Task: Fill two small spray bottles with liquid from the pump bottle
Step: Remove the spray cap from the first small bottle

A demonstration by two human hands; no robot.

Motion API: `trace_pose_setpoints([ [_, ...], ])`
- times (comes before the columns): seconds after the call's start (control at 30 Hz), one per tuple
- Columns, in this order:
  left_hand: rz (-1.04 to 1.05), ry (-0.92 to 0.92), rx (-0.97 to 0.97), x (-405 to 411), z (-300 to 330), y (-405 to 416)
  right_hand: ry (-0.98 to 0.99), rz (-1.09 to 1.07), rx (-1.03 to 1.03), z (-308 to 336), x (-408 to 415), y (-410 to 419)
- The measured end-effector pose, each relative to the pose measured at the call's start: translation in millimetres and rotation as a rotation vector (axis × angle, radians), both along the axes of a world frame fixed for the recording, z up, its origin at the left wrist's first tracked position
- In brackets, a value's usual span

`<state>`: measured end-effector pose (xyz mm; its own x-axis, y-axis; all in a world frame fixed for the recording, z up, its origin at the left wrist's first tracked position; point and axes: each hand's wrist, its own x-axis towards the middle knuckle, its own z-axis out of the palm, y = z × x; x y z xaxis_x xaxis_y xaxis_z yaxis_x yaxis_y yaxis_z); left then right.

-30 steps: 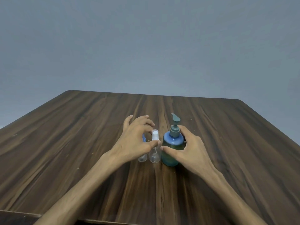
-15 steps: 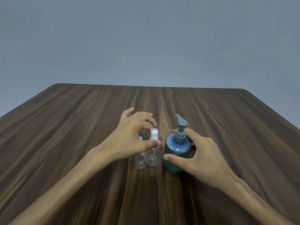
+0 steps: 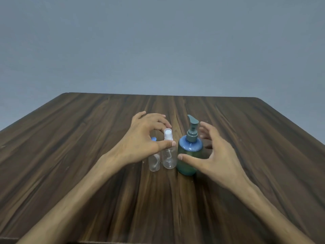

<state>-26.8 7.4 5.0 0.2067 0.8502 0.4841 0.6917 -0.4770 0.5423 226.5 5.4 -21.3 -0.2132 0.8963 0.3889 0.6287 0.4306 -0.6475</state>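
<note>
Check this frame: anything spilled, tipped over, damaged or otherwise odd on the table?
Nothing stands out. Both spray bottles, blue-capped and white-capped, and the pump bottle stand upright on the dry-looking table.

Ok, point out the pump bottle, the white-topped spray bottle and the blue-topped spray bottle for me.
pump bottle (image 3: 189, 155): head view, on its green body.
white-topped spray bottle (image 3: 169, 158): head view, on its clear body.
blue-topped spray bottle (image 3: 154, 163): head view, on its clear lower body.

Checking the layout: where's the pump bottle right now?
Head view, centre of the table: pump bottle stands right of the two spray bottles, the right hand around it.
</note>
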Motion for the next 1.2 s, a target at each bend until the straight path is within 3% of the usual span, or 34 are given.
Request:
trace_pose_setpoints([
  [0.13, -0.012, -0.044, 0.042, 0, 6, -14, 0.240, -0.128, 0.270, 4, 2, -30],
  [0.23, -0.015, -0.055, 0.082, 2, 13, -25, 0.348, -0.095, 0.404, 9, -5, -53],
  [0.5, -0.117, -0.198, 0.102, 16, 21, -50, 0.174, 0.152, 0.215, 9, -31, -65],
  [0.87, 0.184, -0.395, 0.430, 52, -19, -72, 0.279, 0.107, 0.297, -8, -42, -66],
  [0.93, 0.253, -0.435, 0.398, 57, -20, -72, 0.289, 0.111, 0.324, -9, -43, -68],
  [1.03, 0.275, -0.546, 0.190, 68, -18, -72, 0.286, 0.129, 0.335, -10, -44, -69],
  [1.2, -0.092, -0.846, -0.153, 79, -23, -86, 0.308, 0.117, 0.303, -12, -47, -69],
])
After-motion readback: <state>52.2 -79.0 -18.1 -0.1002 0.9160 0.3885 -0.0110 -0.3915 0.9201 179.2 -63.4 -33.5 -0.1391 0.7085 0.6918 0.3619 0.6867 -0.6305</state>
